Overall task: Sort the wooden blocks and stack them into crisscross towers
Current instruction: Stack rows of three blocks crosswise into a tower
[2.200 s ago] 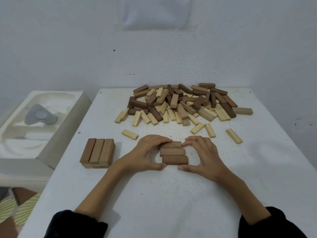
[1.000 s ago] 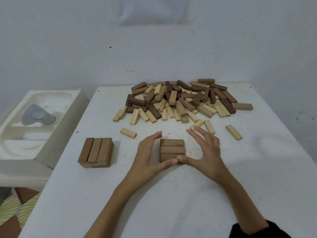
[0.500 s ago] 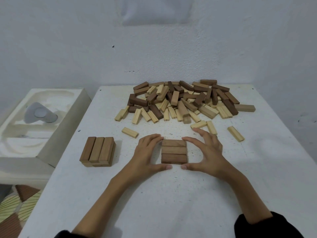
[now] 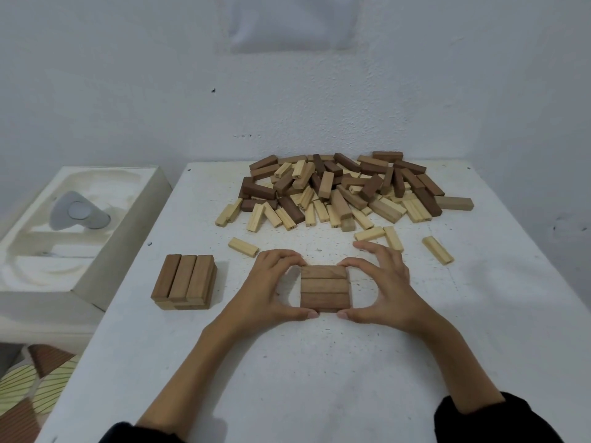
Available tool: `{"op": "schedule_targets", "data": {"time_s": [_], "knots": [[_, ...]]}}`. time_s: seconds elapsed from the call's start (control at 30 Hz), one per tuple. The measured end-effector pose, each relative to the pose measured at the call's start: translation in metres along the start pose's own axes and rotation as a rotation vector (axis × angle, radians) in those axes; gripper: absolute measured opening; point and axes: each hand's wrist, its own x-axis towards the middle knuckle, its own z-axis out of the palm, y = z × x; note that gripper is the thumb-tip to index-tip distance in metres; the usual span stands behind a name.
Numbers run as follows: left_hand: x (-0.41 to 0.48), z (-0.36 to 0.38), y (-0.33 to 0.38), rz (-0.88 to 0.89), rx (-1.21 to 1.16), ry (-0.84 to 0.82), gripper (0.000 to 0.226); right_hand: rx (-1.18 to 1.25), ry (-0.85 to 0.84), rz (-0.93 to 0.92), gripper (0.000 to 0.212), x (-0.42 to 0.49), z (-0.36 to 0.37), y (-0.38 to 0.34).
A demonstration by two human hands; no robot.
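Three brown wooden blocks lie side by side as one flat square layer (image 4: 324, 287) on the white table (image 4: 287, 378). My left hand (image 4: 268, 289) pinches its left part, fingertips on the far edge and thumb on the near edge. My right hand (image 4: 387, 282) does the same on its right part. A low two-layer brown tower (image 4: 185, 281) stands to the left, apart from both hands. A big mixed pile of brown and light blocks (image 4: 345, 190) covers the far part of the table.
Loose light blocks lie just beyond my hands, one at the left (image 4: 243, 247) and one at the right (image 4: 437, 250). A white moulded foam tray (image 4: 48, 251) sits beside the table's left edge. A wall stands right behind the pile.
My hands, spread and lifted a second ago, have come down and closed in on the three-block layer. The blocks now sit squared together.
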Motion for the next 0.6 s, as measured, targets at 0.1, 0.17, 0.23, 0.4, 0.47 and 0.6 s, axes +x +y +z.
{"op": "schedule_targets", "data": {"time_s": [0.1,0.17,0.23,0.4,0.47,0.6], "knots": [[-0.002,-0.011,0.006,0.024,0.001,0.013,0.071,0.016,0.032,-0.045,0.074,-0.001,-0.004,-0.007],[-0.004,-0.021,0.011,0.048,0.019,0.021,0.071,0.019,0.072,-0.080,0.072,0.000,-0.007,-0.014],[-0.007,-0.034,0.013,0.072,0.060,0.033,0.070,0.035,0.102,-0.122,0.069,0.003,-0.008,-0.023],[-0.013,-0.075,0.003,0.104,0.173,0.091,0.072,0.084,0.132,-0.201,0.066,0.022,0.000,-0.053],[-0.018,-0.091,-0.006,0.104,0.216,0.103,0.075,0.090,0.151,-0.228,0.069,0.032,0.008,-0.066],[-0.032,-0.118,-0.029,0.055,0.220,0.097,0.077,0.085,0.143,-0.263,0.079,0.053,0.030,-0.092]]}}
